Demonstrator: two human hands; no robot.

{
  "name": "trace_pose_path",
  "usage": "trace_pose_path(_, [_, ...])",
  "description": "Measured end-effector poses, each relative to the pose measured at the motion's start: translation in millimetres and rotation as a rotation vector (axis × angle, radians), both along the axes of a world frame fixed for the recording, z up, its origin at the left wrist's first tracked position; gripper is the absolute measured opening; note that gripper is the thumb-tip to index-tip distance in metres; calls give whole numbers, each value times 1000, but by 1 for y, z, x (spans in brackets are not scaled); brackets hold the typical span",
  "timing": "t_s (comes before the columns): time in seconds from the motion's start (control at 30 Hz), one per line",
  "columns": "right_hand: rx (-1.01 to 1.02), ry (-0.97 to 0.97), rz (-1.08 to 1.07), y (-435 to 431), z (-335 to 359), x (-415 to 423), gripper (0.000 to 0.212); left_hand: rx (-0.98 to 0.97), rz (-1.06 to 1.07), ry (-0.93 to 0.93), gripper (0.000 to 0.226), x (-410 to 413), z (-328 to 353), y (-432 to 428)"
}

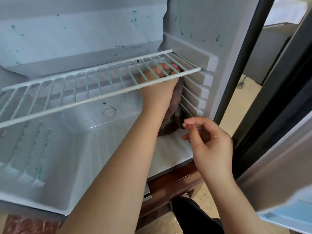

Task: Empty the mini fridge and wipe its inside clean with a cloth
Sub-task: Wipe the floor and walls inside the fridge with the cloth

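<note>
Mini fridge [101, 141]: no contents in view, green flecks on walls.
Wire shelf [99, 97]: stiff, probably light; take by front bar.
Cloth [175, 114]: soft, limp, bunched against right-wall rails under shelf; best gripped wadded.
Left hand [158, 85] clutches cloth.
Right hand [211, 141] loosely curled, holding nothing.
</note>
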State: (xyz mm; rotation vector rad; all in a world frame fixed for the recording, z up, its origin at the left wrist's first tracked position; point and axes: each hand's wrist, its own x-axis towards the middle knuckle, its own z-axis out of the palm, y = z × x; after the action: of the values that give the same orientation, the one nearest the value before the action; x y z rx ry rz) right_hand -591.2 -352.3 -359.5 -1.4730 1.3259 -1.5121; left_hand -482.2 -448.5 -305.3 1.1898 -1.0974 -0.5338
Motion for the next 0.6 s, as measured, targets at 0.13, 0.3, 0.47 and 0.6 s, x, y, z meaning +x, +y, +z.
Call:
trace_pose_path(0.13, [7,0,-12,12,-2,2,26,22,-85,51,8,-11,-8,16])
trace_pose_path(0.3, [27,-116,-37,25,5,3,18,29,-138,78,21,-22,-1,36])
trace_pose_path(0.47, [19,-118,-91,27,10,8,19,-2,-216,-21,17,-26,2,53])
trace_pose_path(0.6, [30,-142,-100,26,11,7,23,25,-276,-119,20,-14,1,56])
